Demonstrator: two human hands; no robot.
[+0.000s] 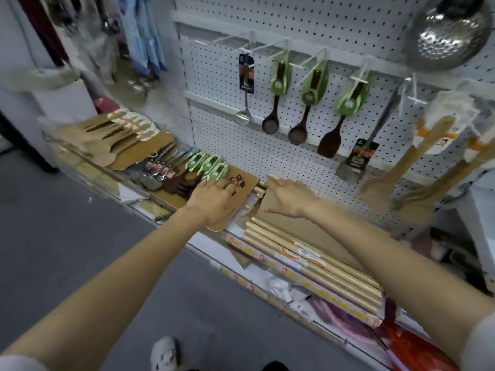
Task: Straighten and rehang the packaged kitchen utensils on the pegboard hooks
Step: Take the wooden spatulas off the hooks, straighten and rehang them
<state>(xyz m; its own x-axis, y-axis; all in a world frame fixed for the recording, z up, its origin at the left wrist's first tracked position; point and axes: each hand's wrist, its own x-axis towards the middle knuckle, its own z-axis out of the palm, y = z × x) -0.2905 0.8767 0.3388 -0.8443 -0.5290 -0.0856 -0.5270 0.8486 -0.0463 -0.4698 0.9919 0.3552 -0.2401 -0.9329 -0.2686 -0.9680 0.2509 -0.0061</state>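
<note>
The shelf (242, 245) in front holds a row of wooden rolling pins (308, 253), and both hands come in above them. The right hand (290, 198) is spread flat, palm down, thumb out, over the far ends of the pins and holds nothing. The left hand (214, 200) lies palm down on a brown board (218, 226), its fingers stretched onto the dark wooden utensils with green cards (211, 166) that lie loose there; whether the fingertips pinch one is too blurred to tell. These loose pieces look like the ones to rehang. It is best to take one by its green card, not by the bowl, so that the hang hole stays free and faces forward, with the right hand ready to steady the handle. Beyond, on the pegboard (294, 22), three matching pieces (312, 87) hang in a row from white hooks (270, 46). Each loose one should go on the hook of its own kind, card facing out, pushed well back.
</note>
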